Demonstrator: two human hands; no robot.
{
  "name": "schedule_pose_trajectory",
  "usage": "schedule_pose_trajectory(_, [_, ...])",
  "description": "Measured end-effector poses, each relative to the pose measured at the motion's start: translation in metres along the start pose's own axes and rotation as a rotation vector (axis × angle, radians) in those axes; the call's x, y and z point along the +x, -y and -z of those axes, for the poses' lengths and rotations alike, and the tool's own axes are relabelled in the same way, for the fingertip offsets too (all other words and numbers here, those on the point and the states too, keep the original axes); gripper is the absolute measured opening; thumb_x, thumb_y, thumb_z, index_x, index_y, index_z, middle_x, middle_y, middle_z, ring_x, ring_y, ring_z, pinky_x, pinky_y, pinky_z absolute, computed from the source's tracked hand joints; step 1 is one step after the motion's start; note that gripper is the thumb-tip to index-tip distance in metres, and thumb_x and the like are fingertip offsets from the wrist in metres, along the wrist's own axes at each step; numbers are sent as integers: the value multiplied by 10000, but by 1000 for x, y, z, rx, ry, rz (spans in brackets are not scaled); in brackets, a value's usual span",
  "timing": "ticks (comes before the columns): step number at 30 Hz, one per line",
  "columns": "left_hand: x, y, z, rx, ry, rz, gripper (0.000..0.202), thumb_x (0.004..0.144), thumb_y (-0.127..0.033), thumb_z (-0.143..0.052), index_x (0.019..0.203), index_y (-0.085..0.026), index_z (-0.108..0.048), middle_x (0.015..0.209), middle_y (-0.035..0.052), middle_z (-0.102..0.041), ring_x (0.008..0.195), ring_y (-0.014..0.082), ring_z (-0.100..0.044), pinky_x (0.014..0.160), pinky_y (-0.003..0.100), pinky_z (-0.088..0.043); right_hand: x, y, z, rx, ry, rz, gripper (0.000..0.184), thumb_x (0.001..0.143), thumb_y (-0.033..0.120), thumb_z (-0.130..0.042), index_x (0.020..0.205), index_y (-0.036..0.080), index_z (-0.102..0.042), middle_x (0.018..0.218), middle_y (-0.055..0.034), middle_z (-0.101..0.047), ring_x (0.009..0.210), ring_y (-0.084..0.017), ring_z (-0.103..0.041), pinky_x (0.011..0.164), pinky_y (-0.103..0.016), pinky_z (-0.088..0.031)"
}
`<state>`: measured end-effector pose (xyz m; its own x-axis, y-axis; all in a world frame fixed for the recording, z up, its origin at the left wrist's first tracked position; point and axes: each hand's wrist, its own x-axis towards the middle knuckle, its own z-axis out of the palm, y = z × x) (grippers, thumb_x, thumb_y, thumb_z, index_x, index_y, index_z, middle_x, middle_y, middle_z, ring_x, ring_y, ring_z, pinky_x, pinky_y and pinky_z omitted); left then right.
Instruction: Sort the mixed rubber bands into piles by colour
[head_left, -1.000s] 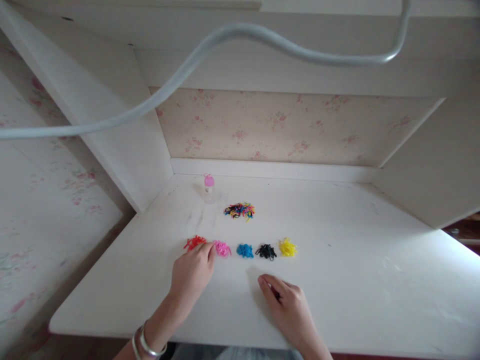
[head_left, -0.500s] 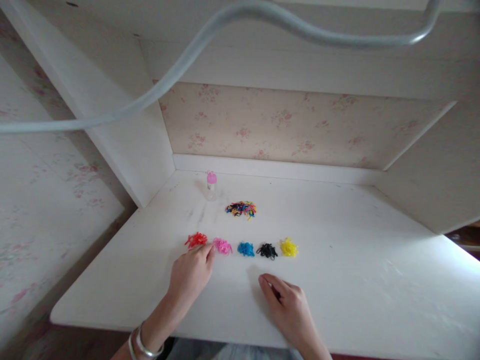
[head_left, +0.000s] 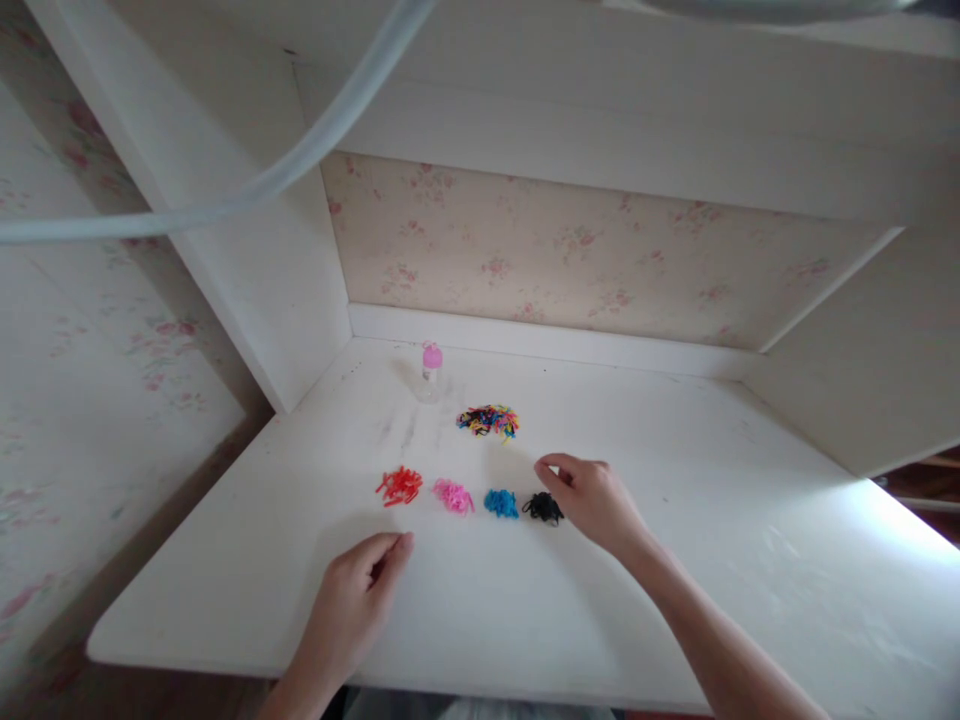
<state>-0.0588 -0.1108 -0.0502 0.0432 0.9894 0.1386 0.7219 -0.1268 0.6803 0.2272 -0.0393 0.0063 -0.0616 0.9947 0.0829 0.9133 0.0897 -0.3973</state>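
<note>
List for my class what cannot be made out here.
All in the head view:
Whether the right hand pinches anything: too small.
Inside the left hand: hidden by curled fingers.
Print on the bottle: too small.
Pieces in the mixed pile: overlapping, too small to count.
Ends of the white cable: cut off by edges.

Solid colours, one medley, and pink florals

The bench is white with grey smudges. The red pile, pink pile, blue pile and black pile are each plain; the mixed pile mingles black, yellow, blue and pink. The bottle is clear, its cap pink. Beige back wallpaper carries pinkish floral sprigs; the cable is pale grey.
</note>
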Motion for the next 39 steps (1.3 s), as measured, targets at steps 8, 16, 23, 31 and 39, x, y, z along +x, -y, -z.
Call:
schedule_pose_trajectory(8, [1, 4, 0, -58, 19, 13, 371, 905, -390, -406, 640, -182, -559, 548, -29, -512, 513, 103, -475, 522, 180, -375, 85, -16, -39, -213, 121, -118, 310, 830, 339, -443, 949, 278, -723, 941, -58, -715, 840, -191, -643, 664, -236, -413])
schedule_pose_trajectory(16, [2, 6, 0, -74, 45, 5, 365, 909, -390, -395, 643, -189, -545, 556, -27, -512, 522, 106, -483, 529, 178, -380, 103, -22, -53, -181, 141, -77, 336, 853, 372, -418, 1017, 311, -705, 989, -25, -712, 871, -192, -644, 681, -231, -420])
schedule_pose_trajectory(23, [2, 7, -2, -63, 41, -2, 375, 908, -405, -394, 631, -191, -526, 547, -29, -494, 510, 104, -473, 515, 174, -376, 112, -26, -52, -159, 111, -98, 329, 849, 397, -446, 1021, 293, -706, 984, -21, -715, 884, -187, -642, 708, -223, -427])
schedule_pose_trajectory(31, [3, 8, -3, -32, 34, -18, 371, 906, -391, -403, 618, -188, -517, 538, -31, -487, 501, 100, -465, 507, 170, -371, 111, -29, -51, -171, 74, -144, 380, 849, 467, -434, 1082, 280, -668, 969, -51, -709, 889, -200, -635, 724, -263, -440])
schedule_pose_trajectory(39, [2, 10, -5, -20, 43, -22, 364, 906, -385, -404, 639, -188, -552, 551, -22, -526, 513, 104, -489, 521, 171, -381, 112, -31, -55, -161, 90, -127, 347, 862, 434, -419, 1078, 325, -669, 1017, -36, -701, 916, -200, -634, 713, -255, -437])
